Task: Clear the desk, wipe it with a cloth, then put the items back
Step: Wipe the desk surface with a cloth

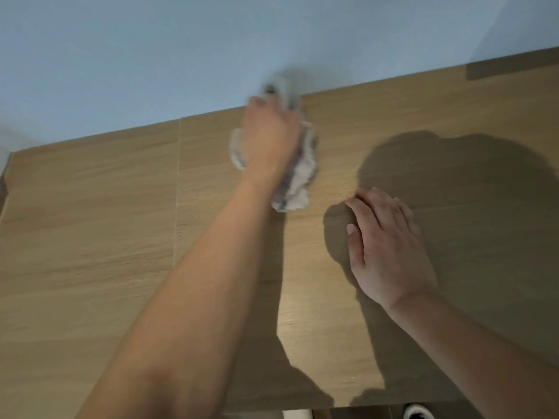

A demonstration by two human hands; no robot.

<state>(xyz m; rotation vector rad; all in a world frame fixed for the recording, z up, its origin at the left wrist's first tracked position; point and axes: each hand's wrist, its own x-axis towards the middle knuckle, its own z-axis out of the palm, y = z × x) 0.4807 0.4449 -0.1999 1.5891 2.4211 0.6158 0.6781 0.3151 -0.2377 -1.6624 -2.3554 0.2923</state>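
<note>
wiping desk (90, 222) with cloth (302, 173)

The left hand (269, 137) is smeared by motion, so its fingers run together and their grip on the cloth (298, 179) cannot be read clearly. The far end of the cloth is blurred against the wall (151, 55), its outline lost, and the hand hides its middle. The desk (90, 222) is cut off by the left, right and near edges of the picture, and the two forearms cover much of its near part. Both arms leave the picture at the near edge. The right hand (390, 249) hides the desk under its palm. At the near edge, right of centre, a white and black thing (419, 412) is cropped; what it is cannot be told.
</note>
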